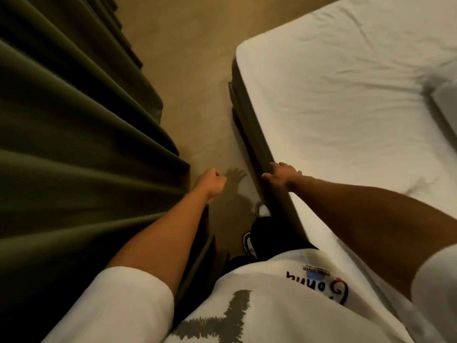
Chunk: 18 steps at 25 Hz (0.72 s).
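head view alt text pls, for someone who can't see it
Seen from above, a person's right hand grips the edge of a white-sheeted mattress on the right. The left hand, fingers curled and holding nothing, hangs over the tan floor. The folds of a dark green curtain fill the left side.

1. Left: the curtain [74, 144] is dark green.
2. Right: the sheet [346, 95] is plain white.
3. Top middle: the floor [188, 70] is tan.
4. Bottom: the shirt [272, 318] is white with a grey cross and black letters.
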Motion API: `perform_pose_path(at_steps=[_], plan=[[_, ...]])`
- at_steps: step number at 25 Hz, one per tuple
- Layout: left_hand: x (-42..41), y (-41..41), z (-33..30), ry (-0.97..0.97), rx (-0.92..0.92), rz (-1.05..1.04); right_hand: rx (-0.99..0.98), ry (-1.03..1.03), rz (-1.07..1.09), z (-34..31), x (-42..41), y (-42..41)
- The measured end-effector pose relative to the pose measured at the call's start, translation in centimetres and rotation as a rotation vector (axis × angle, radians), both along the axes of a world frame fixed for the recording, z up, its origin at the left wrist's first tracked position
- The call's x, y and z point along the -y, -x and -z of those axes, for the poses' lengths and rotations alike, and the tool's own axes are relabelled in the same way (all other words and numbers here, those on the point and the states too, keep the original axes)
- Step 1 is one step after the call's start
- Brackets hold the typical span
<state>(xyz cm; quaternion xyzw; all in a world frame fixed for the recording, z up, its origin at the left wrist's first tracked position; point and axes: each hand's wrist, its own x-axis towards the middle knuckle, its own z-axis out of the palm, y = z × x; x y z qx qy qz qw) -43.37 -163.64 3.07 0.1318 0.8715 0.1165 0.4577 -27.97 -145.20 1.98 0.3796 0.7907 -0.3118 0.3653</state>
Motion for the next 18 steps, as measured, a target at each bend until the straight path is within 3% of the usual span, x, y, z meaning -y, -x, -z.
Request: perform_pose_path(at_steps=[9,14,18], plan=[[-15.7,24.8,-1.3,0.066,0.096,0.142,-0.042,0.088,0.233,3.9,-14.5,23.7],[-25.4,39.0,-2.9,0.056,0.052,0.299,-0.093,0.108,0.375,-0.7,-21.0,35.8],[-35.2,51.4,-1.9,0.015,0.05,0.464,-0.098,0.068,0.584,-0.4,-28.3,44.5]])
